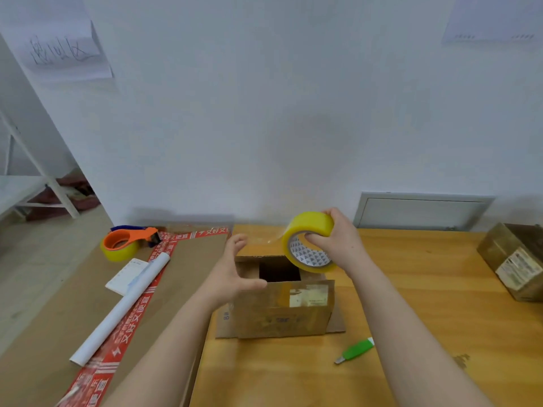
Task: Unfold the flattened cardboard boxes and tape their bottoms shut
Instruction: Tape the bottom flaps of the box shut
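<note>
A small brown cardboard box (282,309) stands on the wooden table (426,304), its upper flaps partly folded with a dark gap between them. My right hand (338,239) grips a yellow roll of clear tape (308,242) just above the box's far right corner, fingers hooked through the core. A strip of clear tape stretches from the roll leftward over the box's far edge. My left hand (232,274) hovers at the box's left top edge, fingers spread and loosely curved, thumb over the near flap.
A flattened cardboard sheet (67,318) with red printed tape lies at left, carrying a white paper roll (123,309), a label sheet (126,276) and an orange tape dispenser (129,242). A green utility knife (355,351) lies in front of the box. Another brown box (517,259) sits far right.
</note>
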